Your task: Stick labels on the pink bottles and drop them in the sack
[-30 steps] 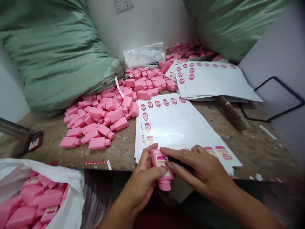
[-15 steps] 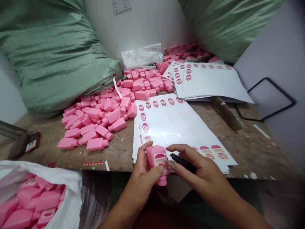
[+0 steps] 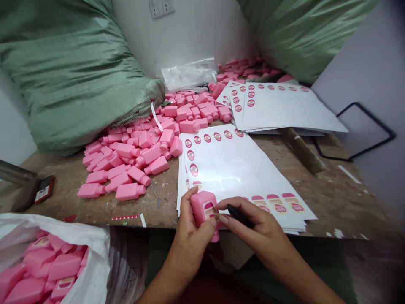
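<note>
My left hand (image 3: 190,236) is wrapped around a pink plastic bottle (image 3: 201,203), held tilted with its neck down above the table's front edge. A printed label (image 3: 209,210) is on the bottle's face, with my left thumb on its lower part. My right hand (image 3: 253,223) holds a slim black tool (image 3: 239,215) in its curled fingers; its exact kind I cannot make out. The right thumb and index fingertip touch the label's right side. Behind both hands lies a sheet of labels (image 3: 228,164), with labels left only along its edges.
Loose pink bottles (image 3: 133,154) are heaped at left centre. A white sack (image 3: 98,249) of bottles stands at lower left. More label sheets (image 3: 281,109) lie at back right by a wooden bar (image 3: 300,152) and black wire frame (image 3: 373,147). Green sacks (image 3: 79,80) stand behind.
My right hand has moved left, and its thumb and index finger have closed in on the label. The bottle has turned and shifted slightly left in my left hand.
</note>
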A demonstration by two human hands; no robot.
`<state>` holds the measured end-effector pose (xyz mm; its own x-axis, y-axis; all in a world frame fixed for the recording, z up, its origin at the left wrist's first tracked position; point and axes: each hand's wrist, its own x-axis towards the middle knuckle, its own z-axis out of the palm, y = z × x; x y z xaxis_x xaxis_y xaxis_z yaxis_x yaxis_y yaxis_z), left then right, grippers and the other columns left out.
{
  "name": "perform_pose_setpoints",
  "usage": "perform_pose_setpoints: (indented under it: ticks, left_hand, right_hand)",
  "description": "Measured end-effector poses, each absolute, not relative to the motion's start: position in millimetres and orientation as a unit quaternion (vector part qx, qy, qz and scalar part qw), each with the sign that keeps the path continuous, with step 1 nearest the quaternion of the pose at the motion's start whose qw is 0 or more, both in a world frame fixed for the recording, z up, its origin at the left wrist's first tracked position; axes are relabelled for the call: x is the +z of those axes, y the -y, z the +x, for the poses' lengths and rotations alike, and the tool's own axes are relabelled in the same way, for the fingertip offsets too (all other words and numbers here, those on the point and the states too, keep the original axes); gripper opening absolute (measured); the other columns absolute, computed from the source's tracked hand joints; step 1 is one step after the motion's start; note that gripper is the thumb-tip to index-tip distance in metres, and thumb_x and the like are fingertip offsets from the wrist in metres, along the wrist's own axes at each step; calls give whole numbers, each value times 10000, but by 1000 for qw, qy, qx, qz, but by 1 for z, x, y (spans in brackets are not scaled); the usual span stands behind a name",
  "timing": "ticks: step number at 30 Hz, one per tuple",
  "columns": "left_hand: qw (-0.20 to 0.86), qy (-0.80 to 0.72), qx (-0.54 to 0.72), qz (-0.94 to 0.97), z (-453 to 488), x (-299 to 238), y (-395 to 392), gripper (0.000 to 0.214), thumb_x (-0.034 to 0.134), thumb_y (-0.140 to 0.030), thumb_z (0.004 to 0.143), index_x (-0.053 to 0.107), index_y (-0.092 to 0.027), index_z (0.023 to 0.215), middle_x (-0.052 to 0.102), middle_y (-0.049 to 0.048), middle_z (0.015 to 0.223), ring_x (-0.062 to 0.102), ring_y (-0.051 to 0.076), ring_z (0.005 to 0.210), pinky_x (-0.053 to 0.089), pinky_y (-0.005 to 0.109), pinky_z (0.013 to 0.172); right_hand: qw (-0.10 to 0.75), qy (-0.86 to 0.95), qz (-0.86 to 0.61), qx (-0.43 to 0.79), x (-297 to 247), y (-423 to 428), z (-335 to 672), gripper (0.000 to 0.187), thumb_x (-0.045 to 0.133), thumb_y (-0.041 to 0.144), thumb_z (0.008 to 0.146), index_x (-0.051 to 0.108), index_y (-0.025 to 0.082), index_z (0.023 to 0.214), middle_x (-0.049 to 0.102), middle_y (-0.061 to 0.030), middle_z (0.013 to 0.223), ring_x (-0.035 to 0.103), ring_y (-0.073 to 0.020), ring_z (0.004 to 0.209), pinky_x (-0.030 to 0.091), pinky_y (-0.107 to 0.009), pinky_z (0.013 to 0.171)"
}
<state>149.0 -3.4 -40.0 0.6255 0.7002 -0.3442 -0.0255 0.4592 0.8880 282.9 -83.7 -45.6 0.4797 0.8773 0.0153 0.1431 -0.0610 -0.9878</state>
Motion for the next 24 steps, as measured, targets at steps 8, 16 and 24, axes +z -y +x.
perform_pose_setpoints:
  ticks: [8,16,24]
  left_hand:
    - [780,-350,233,463,150,-46,7,659,707,-264,757,422,-269,1351,539,92,1310,506,253,1174,399,348,983]
    - [846,-292,201,399,152,-40,7,654,724,-204,748,408,-277,1316,606,49,1145,573,179,1011,432,304,894]
    - [918,-237,172,269,154,-36,9,545,694,-94,752,419,-255,1194,634,21,1024,621,118,853,467,269,797]
  right_hand:
    - [589,348,-647,335,-42,79,283,136,672,341,738,651,209,763,646,6,702,602,-157,666,495,-247,595]
    - [574,406,-670,239,-43,80,281,154,628,324,815,600,210,714,577,10,679,545,-147,627,453,-254,573]
    - [569,466,-667,121,-39,83,275,110,546,245,891,554,228,783,570,-3,733,547,-145,648,452,-251,574]
